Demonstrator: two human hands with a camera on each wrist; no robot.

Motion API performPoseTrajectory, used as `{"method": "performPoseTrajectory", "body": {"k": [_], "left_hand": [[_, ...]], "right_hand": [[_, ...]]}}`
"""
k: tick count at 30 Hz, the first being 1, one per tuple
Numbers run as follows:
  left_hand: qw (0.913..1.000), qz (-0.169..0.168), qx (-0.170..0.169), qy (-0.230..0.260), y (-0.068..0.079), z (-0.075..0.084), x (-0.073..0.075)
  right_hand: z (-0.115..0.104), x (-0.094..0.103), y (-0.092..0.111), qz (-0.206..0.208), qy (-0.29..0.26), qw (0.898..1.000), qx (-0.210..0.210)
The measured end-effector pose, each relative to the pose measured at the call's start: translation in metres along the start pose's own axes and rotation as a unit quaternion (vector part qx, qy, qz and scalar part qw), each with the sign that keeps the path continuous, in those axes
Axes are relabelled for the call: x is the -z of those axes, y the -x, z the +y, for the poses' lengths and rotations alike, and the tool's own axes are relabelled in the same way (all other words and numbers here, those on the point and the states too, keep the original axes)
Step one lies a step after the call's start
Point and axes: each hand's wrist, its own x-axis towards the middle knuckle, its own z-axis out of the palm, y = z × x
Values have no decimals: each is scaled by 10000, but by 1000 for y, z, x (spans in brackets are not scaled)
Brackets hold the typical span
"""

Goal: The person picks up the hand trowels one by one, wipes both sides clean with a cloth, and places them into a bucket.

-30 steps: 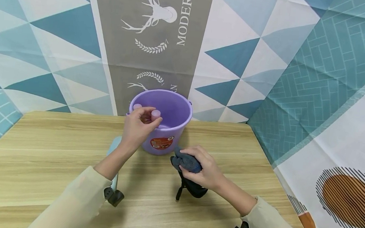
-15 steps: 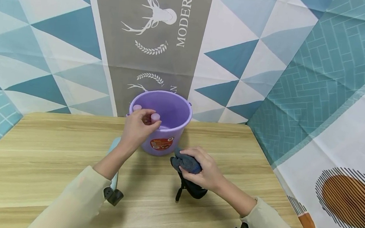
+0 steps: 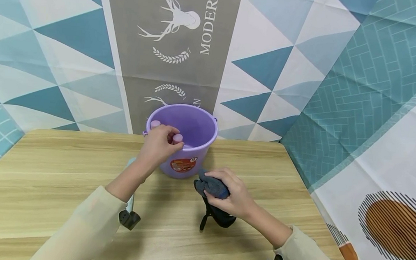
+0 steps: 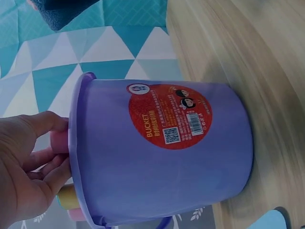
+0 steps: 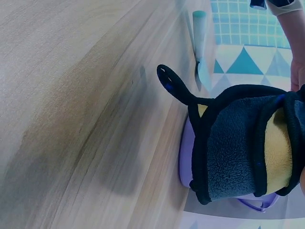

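Note:
My left hand (image 3: pixel 156 144) is at the near left rim of a purple bucket (image 3: pixel 203 140). Its thumb and fingers pinch a small pink cylinder (image 3: pixel 177 138), whose lower part is hidden behind the bucket wall. A second pink-ended cylinder (image 3: pixel 155 123), with a yellow band in the left wrist view, stands inside the rim beside that hand. My right hand (image 3: pixel 233 194) grips a folded dark blue-grey plush cloth (image 3: pixel 213 186) in front of the bucket. Black edging, a hanging loop (image 5: pixel 169 83) and a yellow strip (image 5: pixel 278 152) show on the cloth in the right wrist view.
The bucket stands on a wood-grain table (image 3: pixel 58 187), near its back edge. A light blue tool with a long handle (image 5: pixel 199 31) lies to its left, partly under my left forearm. Patterned cloth (image 3: pixel 265 69) hangs behind the table and along its right side.
My left hand has dipped slightly at the bucket's rim, and the pink cylinder has gone lower with it. My right hand and the cloth have stayed in place.

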Motion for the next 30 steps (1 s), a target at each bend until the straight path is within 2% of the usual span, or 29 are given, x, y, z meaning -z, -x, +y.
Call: {"method": "performPoseTrajectory", "body": {"k": [5, 13, 24, 30], "left_hand": [[9991, -125, -86, -404, -1, 1, 2], [9990, -210, -123, -376, -2, 0, 3], [9976, 296, -442, 434, 3, -10, 2], [9946, 596, -596, 610, 8, -13, 4]], "right_hand": [[-1, -2, -1, -26, 45, 10000, 46], [-1, -2, -1, -33, -25, 10000, 30], [0, -3, 0, -51, -2, 10000, 44], [0, -3, -1, -42, 10, 10000, 26]]}}
